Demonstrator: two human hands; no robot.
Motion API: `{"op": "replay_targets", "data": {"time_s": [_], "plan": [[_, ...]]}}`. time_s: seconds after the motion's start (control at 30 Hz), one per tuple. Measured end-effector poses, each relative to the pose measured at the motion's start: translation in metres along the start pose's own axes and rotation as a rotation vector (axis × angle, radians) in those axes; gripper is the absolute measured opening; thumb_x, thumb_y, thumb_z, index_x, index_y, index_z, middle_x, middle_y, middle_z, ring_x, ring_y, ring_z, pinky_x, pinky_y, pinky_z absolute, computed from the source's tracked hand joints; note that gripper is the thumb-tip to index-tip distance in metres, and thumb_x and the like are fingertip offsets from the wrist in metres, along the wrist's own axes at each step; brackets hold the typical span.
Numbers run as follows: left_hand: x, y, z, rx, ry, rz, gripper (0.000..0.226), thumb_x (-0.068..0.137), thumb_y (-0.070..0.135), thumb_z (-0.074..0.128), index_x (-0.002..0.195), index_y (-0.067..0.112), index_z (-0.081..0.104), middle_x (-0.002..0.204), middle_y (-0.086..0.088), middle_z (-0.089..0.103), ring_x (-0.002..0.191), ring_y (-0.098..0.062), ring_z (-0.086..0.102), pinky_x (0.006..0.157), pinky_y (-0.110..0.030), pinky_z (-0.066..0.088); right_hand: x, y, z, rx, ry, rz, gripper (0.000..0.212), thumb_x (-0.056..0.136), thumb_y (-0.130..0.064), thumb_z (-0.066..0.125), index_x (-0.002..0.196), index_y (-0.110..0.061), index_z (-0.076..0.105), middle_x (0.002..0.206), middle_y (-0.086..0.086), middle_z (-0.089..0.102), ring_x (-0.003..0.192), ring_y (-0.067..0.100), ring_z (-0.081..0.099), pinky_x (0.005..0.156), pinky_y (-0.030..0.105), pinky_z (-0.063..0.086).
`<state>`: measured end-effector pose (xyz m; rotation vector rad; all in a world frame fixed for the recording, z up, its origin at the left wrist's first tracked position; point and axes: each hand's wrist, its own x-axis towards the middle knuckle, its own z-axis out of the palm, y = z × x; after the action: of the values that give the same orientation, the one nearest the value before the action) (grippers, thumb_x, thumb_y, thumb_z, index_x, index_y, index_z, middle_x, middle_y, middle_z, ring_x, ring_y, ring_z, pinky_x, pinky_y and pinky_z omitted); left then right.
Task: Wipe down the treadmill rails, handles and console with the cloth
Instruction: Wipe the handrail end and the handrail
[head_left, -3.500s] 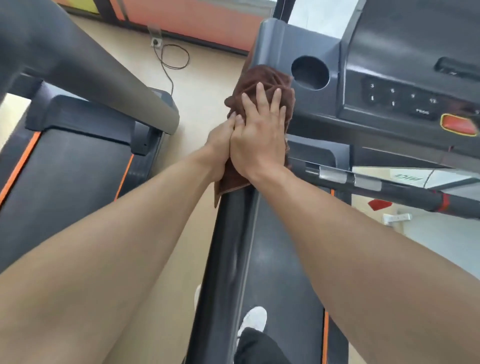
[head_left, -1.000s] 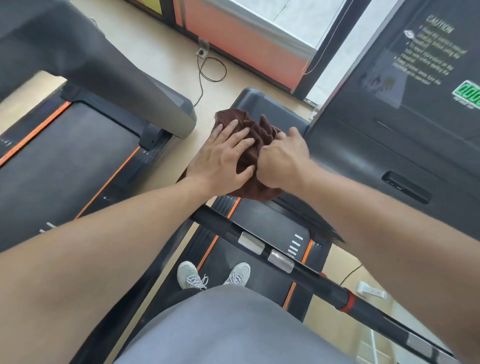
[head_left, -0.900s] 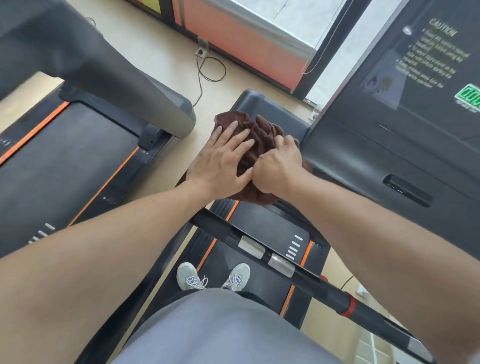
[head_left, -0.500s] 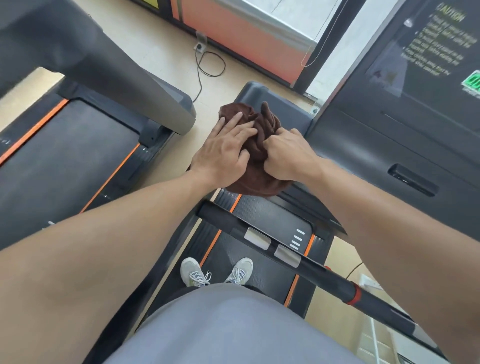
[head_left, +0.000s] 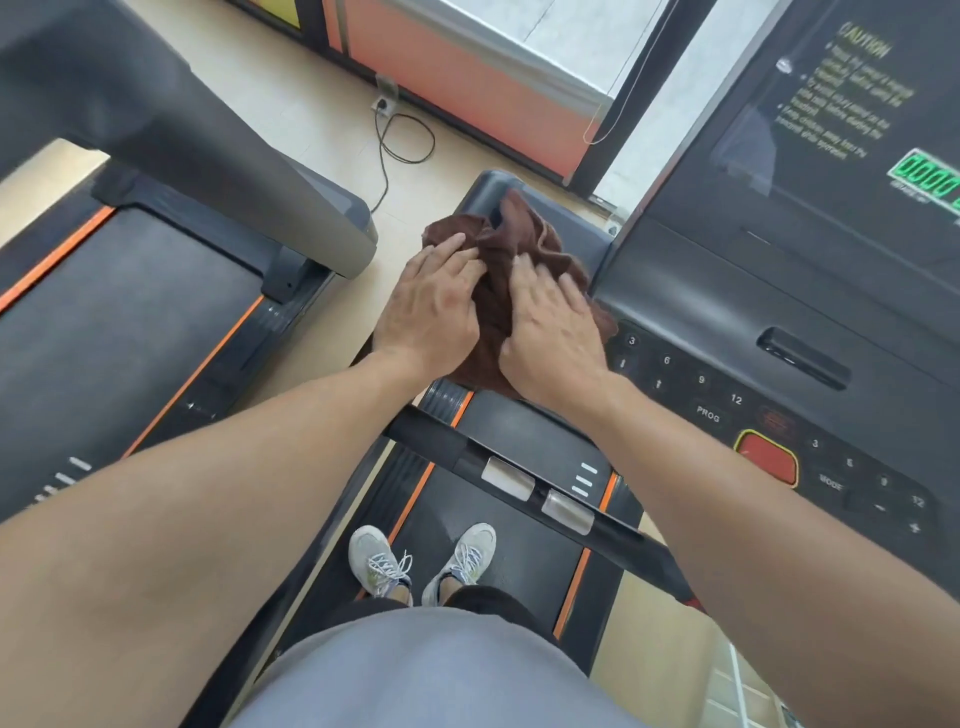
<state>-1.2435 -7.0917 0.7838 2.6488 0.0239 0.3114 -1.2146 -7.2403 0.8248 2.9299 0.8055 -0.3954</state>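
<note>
Both hands (head_left: 488, 312) press the brown cloth (head_left: 501, 244), seemingly against the console (head_left: 727, 291) corner

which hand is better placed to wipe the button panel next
Right, probably. The right hand lies on the crumpled brown cloth right beside the black button panel; the left hand presses the cloth's far side.

At frame centre, the left hand (head_left: 428, 312) and right hand (head_left: 553, 332) press flat on a bunched brown cloth (head_left: 501, 244) lying on the treadmill console's (head_left: 727, 291) left corner; grey sneakers (head_left: 421, 564) stand on the belt below.
</note>
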Motion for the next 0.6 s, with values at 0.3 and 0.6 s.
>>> {"op": "replay_targets", "data": {"time_s": [0.3, 0.6], "plan": [[0.009, 0.0, -0.001, 0.006, -0.171, -0.172, 0.062, 0.102, 0.02, 0.031, 0.163, 0.02, 0.018, 0.17, 0.008, 0.011, 0.157, -0.016, 0.004, 0.128, -0.037, 0.01, 0.004, -0.011, 0.002, 0.196, 0.014, -0.043, 0.08, 0.09, -0.03, 0.039, 0.164, -0.017, 0.011, 0.169, 0.007, 0.022, 0.153, 0.018, 0.027, 0.123, 0.036, 0.02], [-0.058, -0.008, -0.028, 0.05, -0.172, -0.316, 0.063, 0.105, 0.032, 0.042, 0.162, 0.016, 0.02, 0.168, -0.001, 0.023, 0.15, -0.022, 0.03, 0.114, -0.042, 0.036, -0.021, -0.036, 0.029, 0.069, 0.157, 0.016, 0.063, 0.107, -0.051, 0.03, 0.161, -0.017, 0.031, 0.167, 0.008, 0.027, 0.156, 0.03, 0.021, 0.127, 0.046, 0.014]]}}
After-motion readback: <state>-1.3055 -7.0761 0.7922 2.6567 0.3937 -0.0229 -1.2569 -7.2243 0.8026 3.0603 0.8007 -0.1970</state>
